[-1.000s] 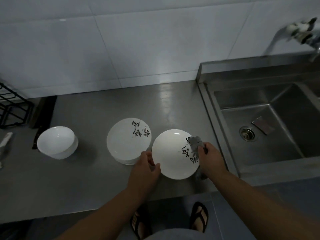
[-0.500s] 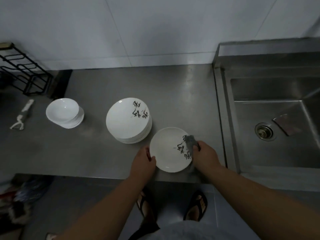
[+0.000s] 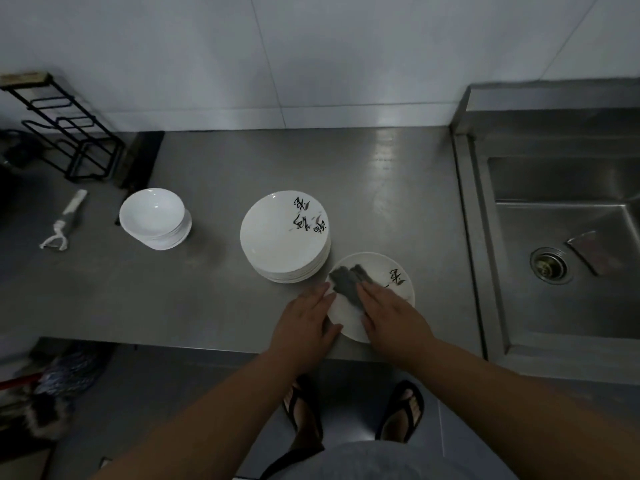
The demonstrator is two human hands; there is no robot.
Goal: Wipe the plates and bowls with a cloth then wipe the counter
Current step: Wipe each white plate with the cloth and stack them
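While one white plate (image 3: 377, 266) lies flat at the front edge of the steel tabletop (image 3: 207, 299), a person seen from above wipes it. The right hand (image 3: 391, 313) lies on it with fingers straight and together, pressing a dark grey cloth (image 3: 348, 280) onto the plate's left half; its grip is flat, not pinching. The left hand (image 3: 304, 317) steadies the plate's left rim, fingers straight and thumb spread toward the near edge.

Just behind and to the left stands a stack of plates (image 3: 284, 237), touching or nearly touching this one. Well to the left sits a stack of bowls (image 3: 152, 216). A sink (image 3: 554, 181) lies to the right.

The task looks early: one plate is in hand, and whether the stacks have been wiped cannot be told. The tabletop wipe comes last.
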